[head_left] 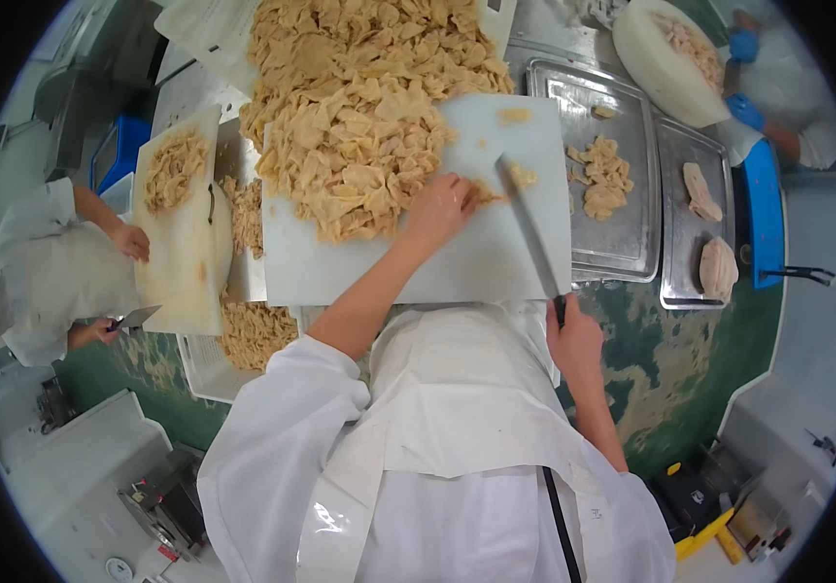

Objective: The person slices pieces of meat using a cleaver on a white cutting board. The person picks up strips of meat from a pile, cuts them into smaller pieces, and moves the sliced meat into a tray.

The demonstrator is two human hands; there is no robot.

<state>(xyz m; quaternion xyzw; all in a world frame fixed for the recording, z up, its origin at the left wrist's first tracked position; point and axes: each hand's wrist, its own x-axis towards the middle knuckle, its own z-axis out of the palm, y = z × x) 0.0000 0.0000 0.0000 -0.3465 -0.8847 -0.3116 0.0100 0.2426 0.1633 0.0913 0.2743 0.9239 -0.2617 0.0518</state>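
Note:
A white cutting board [379, 277] lies in front of me, its far left part covered by a large heap of pale yellow pieces [359, 146] that look like raw chicken skin. On the board, the fingers of my left hand [442, 209] are closed on a small piece of chicken skin [488, 192]. My right hand [575, 340] grips the black handle of a long knife [531, 229] at the board's near right edge. The blade slants away across the board, with its tip beside a small yellow scrap [523, 175]. Another scrap [514, 115] lies near the far edge.
Right of the board, a metal tray [622, 248] holds several pieces; another tray [687, 243] carries two pale chunks of meat. At left, a co-worker's hand [102, 332] holds a knife beside another board [170, 277]. Blue-gloved hands [745, 112] touch a white tub [646, 68] at far right.

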